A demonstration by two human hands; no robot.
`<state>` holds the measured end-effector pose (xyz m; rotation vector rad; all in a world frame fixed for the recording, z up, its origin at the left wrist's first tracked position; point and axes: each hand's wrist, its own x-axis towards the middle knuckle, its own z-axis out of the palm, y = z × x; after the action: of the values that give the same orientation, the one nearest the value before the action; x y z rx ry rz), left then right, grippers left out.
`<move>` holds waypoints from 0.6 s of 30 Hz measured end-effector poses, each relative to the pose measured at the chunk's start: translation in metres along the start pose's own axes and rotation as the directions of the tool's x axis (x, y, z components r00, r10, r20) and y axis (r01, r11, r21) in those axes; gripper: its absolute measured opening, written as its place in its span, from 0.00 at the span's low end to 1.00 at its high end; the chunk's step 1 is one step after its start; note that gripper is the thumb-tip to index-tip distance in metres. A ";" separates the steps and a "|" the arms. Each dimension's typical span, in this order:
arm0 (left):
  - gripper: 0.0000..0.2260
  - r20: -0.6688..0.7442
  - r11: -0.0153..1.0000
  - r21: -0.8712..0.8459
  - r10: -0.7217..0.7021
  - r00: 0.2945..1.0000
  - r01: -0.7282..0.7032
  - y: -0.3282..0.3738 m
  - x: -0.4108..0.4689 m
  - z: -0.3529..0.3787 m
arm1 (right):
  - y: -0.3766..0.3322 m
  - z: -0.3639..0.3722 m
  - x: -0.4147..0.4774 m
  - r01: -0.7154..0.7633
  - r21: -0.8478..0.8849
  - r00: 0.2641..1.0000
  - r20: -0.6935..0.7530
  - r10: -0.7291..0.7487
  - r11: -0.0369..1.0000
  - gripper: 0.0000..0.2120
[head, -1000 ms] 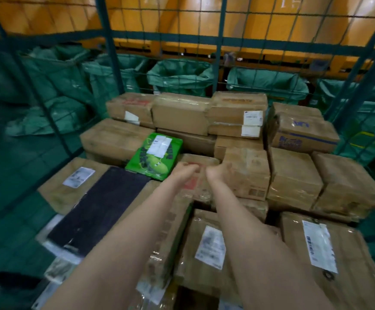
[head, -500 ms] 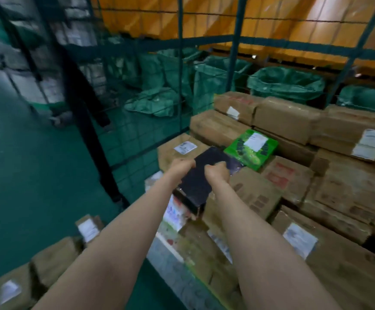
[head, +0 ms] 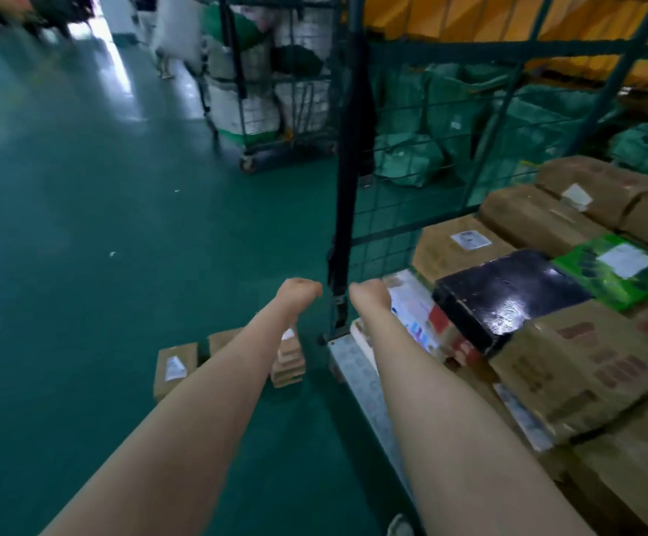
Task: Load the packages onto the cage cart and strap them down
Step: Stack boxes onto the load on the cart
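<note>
Arms have swung left off the stacked brown cardboard packages [head: 570,365] in the green wire cage cart [head: 388,234]; left hand [head: 299,294] and right hand [head: 371,295] now flank the hanging black strap [head: 347,187], fingers hidden, grip unclear. Strapping looks next, though small cardboard boxes [head: 175,367] wait on the green floor [head: 121,226].

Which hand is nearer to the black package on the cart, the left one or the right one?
Right. The right hand is a short way left of the black package; the left hand is farther left, beyond the hanging black strap, over the floor.
</note>
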<state>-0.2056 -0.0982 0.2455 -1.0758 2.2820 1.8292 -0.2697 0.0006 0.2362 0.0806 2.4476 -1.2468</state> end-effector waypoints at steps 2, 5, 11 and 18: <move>0.10 -0.054 0.998 -0.005 -0.059 0.997 0.059 -0.022 0.002 -0.031 | -0.010 0.029 -0.009 0.022 -0.004 0.997 0.068 -0.021 1.000 0.10; 0.06 -0.131 0.989 -0.053 -0.147 0.980 0.141 -0.045 0.004 -0.072 | -0.023 0.067 -0.016 0.047 -0.033 0.989 0.140 -0.042 0.998 0.10; 0.10 -0.222 0.959 -0.156 -0.267 0.938 0.237 -0.090 0.025 -0.139 | -0.045 0.148 -0.011 0.094 -0.126 0.959 0.278 -0.056 0.988 0.05; 0.02 -0.275 0.923 -0.210 -0.373 0.886 0.323 -0.116 0.078 -0.200 | -0.078 0.235 0.024 0.161 -0.231 0.911 0.409 -0.054 0.960 0.11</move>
<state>-0.1274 -0.3191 0.1755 -1.7826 1.9213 1.8181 -0.2349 -0.2348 0.1634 -0.3556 2.2472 -0.8651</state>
